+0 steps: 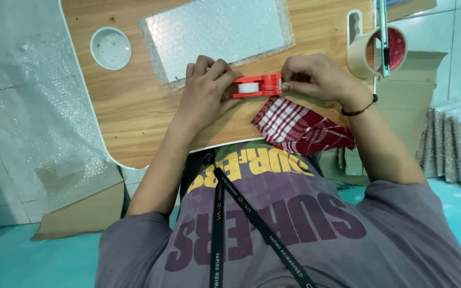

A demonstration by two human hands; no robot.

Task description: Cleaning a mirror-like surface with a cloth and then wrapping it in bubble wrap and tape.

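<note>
My left hand (205, 92) grips the body of an orange tape dispenser (257, 85) with a white tape roll in it, resting on the wooden table (129, 101). My right hand (316, 77) pinches the dispenser's right end, where the tape comes off. A flat item wrapped in bubble wrap (214, 32) lies just beyond both hands. A red and white checked cloth (300, 128) lies at the table's near edge under my right wrist.
A white round dish (111, 48) sits at the table's far left. A big roll of brown tape (369, 53) with a teal cutter (384, 32) across it stands at the right. Bubble wrap sheeting (33, 117) and cardboard (81, 213) lie on the floor left; wrapped packets (454, 144) stand right.
</note>
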